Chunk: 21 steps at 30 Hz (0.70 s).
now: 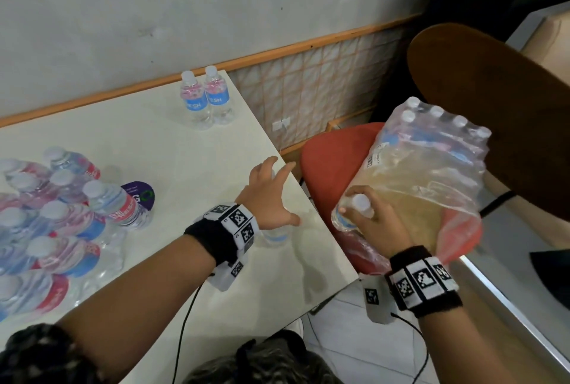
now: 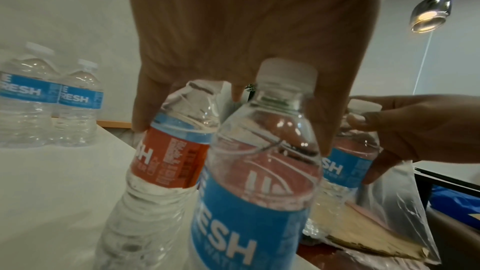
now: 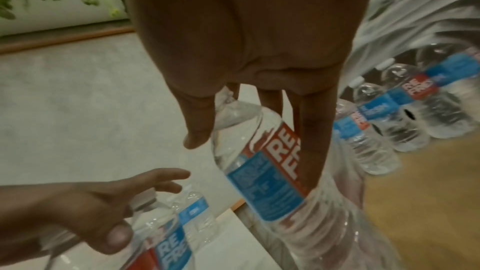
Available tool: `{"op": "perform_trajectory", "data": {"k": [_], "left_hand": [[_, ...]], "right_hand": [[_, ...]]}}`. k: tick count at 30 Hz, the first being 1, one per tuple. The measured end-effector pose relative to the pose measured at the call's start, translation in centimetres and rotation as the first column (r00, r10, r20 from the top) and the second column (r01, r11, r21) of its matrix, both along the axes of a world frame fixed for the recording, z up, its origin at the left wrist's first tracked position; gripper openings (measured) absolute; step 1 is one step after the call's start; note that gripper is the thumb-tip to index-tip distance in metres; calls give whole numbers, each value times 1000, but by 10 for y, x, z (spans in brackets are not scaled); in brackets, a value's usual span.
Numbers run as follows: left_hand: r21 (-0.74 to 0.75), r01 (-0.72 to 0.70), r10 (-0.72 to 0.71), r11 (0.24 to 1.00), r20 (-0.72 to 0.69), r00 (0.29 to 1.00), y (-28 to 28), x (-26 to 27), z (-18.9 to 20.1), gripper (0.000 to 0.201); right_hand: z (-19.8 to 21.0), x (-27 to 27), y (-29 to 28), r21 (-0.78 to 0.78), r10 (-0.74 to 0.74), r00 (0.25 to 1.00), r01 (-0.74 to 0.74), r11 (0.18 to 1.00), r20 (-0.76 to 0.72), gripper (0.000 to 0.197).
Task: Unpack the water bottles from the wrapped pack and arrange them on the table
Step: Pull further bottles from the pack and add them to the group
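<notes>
Two upright bottles [image 1: 206,97] with blue labels reading "ESH" stand at the upper centre of the head view on the white table [image 1: 172,149]; the wrapped pack [image 1: 431,164] lies right of centre on a red chair [image 1: 327,161], where the right hand [image 1: 368,217] grips a bottle [image 1: 354,209] by its neck. In the left wrist view, the left hand [image 2: 249,34] spreads straight fingers over two bottles [image 2: 254,171] labelled "FRESH". In the right wrist view, the gripped bottle's label reads "RE FR".

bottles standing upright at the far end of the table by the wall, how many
2: the left bottle and the right bottle, touching side by side near the table's far corner.
</notes>
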State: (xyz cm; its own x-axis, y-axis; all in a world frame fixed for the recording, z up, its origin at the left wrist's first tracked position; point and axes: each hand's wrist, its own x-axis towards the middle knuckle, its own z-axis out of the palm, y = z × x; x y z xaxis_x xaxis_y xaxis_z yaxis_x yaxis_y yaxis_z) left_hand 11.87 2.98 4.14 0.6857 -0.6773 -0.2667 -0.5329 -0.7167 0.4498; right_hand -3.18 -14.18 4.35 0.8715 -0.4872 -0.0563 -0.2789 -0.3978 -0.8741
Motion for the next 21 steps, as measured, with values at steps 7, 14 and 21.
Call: {"op": "perform_trajectory", "data": {"k": [7, 14, 21], "left_hand": [[-15, 93, -93, 996, 4, 996, 7, -4, -3, 109], [-53, -3, 3, 999, 5, 1000, 8, 4, -3, 48], [-121, -73, 67, 990, -54, 996, 8, 15, -5, 38]], "right_hand": [[-16, 41, 57, -55, 130, 990, -132, 990, -47, 30], [-27, 58, 57, 413, 114, 983, -44, 910, -147, 58], [-15, 24, -66, 246, 39, 826, 122, 962, -563, 14]]}}
